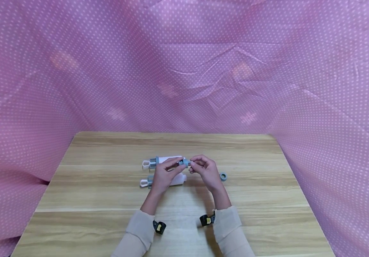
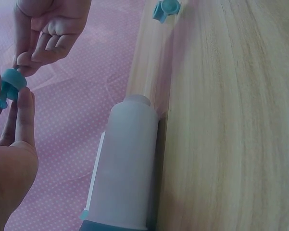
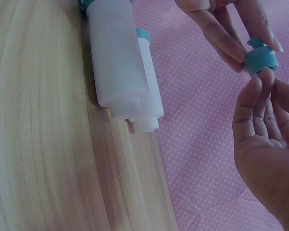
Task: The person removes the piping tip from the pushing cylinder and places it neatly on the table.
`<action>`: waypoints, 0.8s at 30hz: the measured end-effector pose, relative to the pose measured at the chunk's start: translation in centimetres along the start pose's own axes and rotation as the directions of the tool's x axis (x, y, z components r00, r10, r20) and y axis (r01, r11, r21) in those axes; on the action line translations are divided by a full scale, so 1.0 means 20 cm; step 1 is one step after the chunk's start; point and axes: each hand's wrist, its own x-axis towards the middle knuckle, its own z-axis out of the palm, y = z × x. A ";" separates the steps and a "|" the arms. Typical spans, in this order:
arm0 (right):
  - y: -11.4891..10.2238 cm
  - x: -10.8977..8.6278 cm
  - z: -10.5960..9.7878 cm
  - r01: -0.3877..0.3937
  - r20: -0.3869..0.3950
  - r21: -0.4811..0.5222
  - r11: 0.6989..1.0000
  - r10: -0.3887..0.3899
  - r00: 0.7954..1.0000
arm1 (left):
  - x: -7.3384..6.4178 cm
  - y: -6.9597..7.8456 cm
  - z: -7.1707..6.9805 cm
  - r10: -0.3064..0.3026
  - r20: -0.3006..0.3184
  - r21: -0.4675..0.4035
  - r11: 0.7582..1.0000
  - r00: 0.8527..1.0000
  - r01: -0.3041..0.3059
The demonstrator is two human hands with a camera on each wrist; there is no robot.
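Note:
A small teal cap (image 1: 185, 163) is held up over the table between both hands. The left hand (image 1: 164, 175) pinches its body between thumb and fingers, and a short prong shows on that side in the left wrist view. At the opposite end, the right hand (image 1: 207, 173) pinches with its fingertips; the bit they grip is mostly covered. Two white bottles with teal collars and white loop handles lie on their sides near the left hand: a farther bottle (image 1: 169, 159) and a nearer bottle (image 1: 178, 179), both partly hidden behind it.
Another teal cap (image 1: 223, 176) lies on the wooden table (image 1: 252, 221), to the right of the right hand. A pink dotted cloth (image 1: 184, 71) surrounds the table at the back and sides. Black cameras are strapped at both wrists.

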 end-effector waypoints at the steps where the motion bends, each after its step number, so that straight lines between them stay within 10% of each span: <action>1: 0.00 0.00 0.00 0.001 0.001 0.001 1.000 -0.001 1.000 | 0.00 0.00 0.00 0.004 0.001 0.000 1.000 1.000 -0.004; 24: -0.01 -0.02 -0.01 -0.021 0.030 0.002 1.000 0.021 0.999 | 0.00 0.02 0.01 -0.006 0.001 -0.015 1.000 1.000 0.006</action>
